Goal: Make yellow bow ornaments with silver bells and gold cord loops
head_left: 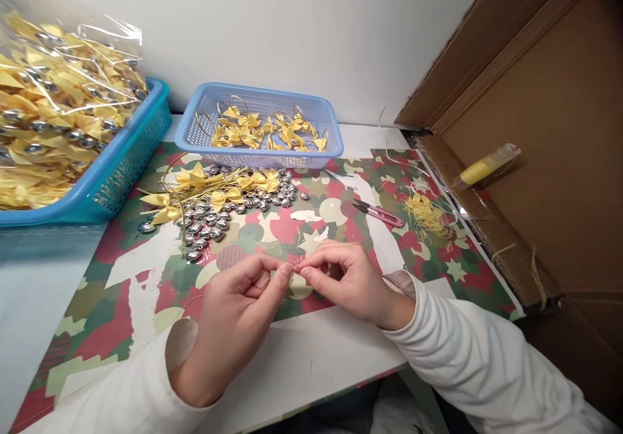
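Observation:
My left hand (238,317) and my right hand (345,278) meet at their fingertips near the middle of the patterned sheet (195,291). Both are closed in a pinch on a thin golden cord (294,266), whose ends are mostly hidden by the fingers. Part of a thin loop shows beside my left hand. Beyond my left hand lie many silver beads (205,233). Yellow ribbon bows (226,198) on golden cords rest across and beside those beads. Pink-handled snips (377,213) lie beyond my right hand.
A blue basket (257,156) holds bows on looped cords. At the left, a larger blue basket (131,135) carries a clear bag (63,96) full of bows and beads. Yellow thread scraps (428,217) lie at the right, near a cardboard wall (549,116) and a yellow tube (489,166).

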`<state>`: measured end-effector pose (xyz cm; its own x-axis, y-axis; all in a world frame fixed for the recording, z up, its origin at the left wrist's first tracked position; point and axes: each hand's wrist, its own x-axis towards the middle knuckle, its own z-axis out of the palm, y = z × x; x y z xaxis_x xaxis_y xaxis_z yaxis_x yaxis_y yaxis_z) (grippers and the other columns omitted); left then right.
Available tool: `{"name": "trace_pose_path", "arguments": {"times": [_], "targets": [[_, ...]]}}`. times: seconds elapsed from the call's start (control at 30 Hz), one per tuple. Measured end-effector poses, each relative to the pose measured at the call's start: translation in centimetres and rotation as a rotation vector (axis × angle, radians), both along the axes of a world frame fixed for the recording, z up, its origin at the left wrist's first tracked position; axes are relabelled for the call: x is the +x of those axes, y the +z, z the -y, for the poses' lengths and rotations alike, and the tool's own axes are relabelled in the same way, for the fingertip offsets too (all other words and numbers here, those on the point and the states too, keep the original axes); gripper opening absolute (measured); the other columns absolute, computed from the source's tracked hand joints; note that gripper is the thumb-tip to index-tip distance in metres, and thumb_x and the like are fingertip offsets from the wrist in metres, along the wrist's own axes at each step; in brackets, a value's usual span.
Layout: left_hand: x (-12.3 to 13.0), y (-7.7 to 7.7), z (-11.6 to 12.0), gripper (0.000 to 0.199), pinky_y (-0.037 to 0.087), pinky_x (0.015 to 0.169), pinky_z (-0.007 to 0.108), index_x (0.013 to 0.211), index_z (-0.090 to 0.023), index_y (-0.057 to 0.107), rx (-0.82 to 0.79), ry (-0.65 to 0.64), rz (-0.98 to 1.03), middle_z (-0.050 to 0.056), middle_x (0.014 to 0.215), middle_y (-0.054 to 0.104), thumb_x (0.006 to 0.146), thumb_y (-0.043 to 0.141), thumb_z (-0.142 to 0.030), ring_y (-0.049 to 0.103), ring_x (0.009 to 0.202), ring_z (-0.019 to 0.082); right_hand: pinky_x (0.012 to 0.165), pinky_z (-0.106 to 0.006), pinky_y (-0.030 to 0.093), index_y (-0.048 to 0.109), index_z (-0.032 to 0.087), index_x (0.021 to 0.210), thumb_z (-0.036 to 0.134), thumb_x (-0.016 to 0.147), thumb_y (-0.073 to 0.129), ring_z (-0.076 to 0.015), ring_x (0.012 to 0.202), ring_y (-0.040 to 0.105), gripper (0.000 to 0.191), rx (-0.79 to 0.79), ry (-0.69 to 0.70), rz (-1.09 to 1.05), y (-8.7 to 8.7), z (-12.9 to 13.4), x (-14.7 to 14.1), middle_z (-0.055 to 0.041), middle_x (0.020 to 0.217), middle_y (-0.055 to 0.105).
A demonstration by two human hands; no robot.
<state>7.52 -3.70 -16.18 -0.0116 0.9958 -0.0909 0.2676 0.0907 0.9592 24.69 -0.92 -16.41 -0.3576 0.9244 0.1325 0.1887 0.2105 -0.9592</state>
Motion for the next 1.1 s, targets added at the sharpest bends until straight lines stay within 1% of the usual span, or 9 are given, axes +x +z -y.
{"name": "trace_pose_path", "arguments": {"times": [0.17,0.5,0.57,0.63,0.73,0.8,0.9,1.03,1.1], "targets": [[-0.04,-0.1,0.03,0.033,0.022,0.038,0.017,0.065,-0.016,0.062,-0.003,-0.004,0.005,-0.004,0.048,0.041,0.081,0.061,-0.044,0.029,0.042,0.007,0.057,-0.023,0.044,0.075,0.015,0.079,0.021,0.083,0.063,-0.0092,0.059,0.054,0.014,-0.018,-0.001,0.005,-0.01,0.03,-0.04,-0.0022,0.067,0.067],[-0.02,-0.05,0.02,0.032,0.02,0.038,0.017,0.067,-0.016,0.063,0.011,-0.01,0.009,-0.005,0.047,0.037,0.083,0.061,-0.044,0.027,0.042,0.007,0.063,-0.026,0.047,0.074,0.015,0.078,0.023,0.083,0.063,-0.0114,0.064,0.057,0.014,-0.047,-0.002,0.003,0.12,0.07,-0.05,-0.0036,0.069,0.067],[0.03,-0.05,0.05,0.031,0.021,0.038,0.017,0.067,-0.017,0.062,0.018,0.001,0.018,-0.006,0.048,0.037,0.083,0.062,-0.043,0.028,0.041,0.006,0.064,-0.027,0.048,0.074,0.015,0.08,0.026,0.082,0.065,-0.0124,0.066,0.059,0.015,-0.121,-0.01,-0.03,0.02,0.04,-0.03,-0.0045,0.072,0.068],[0.01,-0.08,0.1,0.029,0.02,0.037,0.017,0.068,-0.017,0.062,0.024,0.015,0.032,-0.006,0.048,0.037,0.084,0.062,-0.042,0.028,0.04,0.006,0.066,-0.029,0.05,0.074,0.016,0.083,0.034,0.081,0.068,-0.0142,0.069,0.062,0.019,-0.283,0.004,-0.111,-0.1,-0.08,0.07,-0.0051,0.074,0.07],[-0.15,-0.25,0.23,0.027,0.021,0.037,0.017,0.072,-0.018,0.062,0.037,0.039,0.021,-0.007,0.046,0.037,0.085,0.061,-0.041,0.029,0.04,0.006,0.072,-0.03,0.052,0.072,0.017,0.081,0.046,0.078,0.073,-0.0149,0.073,0.065,0.029,-0.536,0.085,-0.253,-0.14,-0.34,0.29,-0.0033,0.071,0.069],[-0.26,-0.38,0.31,0.026,0.021,0.038,0.018,0.074,-0.018,0.063,0.076,0.045,-0.03,-0.007,0.046,0.035,0.085,0.061,-0.041,0.028,0.041,0.007,0.073,-0.028,0.052,0.071,0.017,0.076,0.048,0.076,0.075,-0.0131,0.073,0.064,0.032,-0.631,0.125,-0.294,-0.04,-0.45,0.39,-0.0016,0.068,0.068],[-0.33,-0.46,0.35,0.026,0.021,0.04,0.02,0.072,-0.018,0.063,0.147,0.03,-0.106,-0.007,0.047,0.032,0.086,0.061,-0.039,0.026,0.044,0.007,0.07,-0.025,0.049,0.07,0.016,0.074,0.047,0.073,0.078,-0.0107,0.069,0.062,0.032,-0.697,0.124,-0.318,0.21,-0.48,0.39,0.0004,0.064,0.065],[-0.24,-0.32,0.26,0.026,0.02,0.041,0.021,0.071,-0.018,0.064,0.169,0.013,-0.135,-0.007,0.047,0.029,0.087,0.06,-0.037,0.025,0.044,0.007,0.066,-0.023,0.049,0.07,0.015,0.073,0.044,0.072,0.08,-0.009,0.063,0.06,0.031,-0.724,0.115,-0.341,0.47,-0.5,0.22,0.001,0.062,0.066],[-0.18,-0.27,0.19,0.026,0.021,0.041,0.021,0.07,-0.018,0.065,0.171,0.008,-0.149,-0.007,0.046,0.031,0.087,0.06,-0.037,0.025,0.044,0.007,0.061,-0.022,0.048,0.071,0.014,0.074,0.044,0.071,0.081,-0.0075,0.058,0.058,0.032,-0.737,0.119,-0.342,0.51,-0.54,0.16,0.001,0.062,0.067]]}}
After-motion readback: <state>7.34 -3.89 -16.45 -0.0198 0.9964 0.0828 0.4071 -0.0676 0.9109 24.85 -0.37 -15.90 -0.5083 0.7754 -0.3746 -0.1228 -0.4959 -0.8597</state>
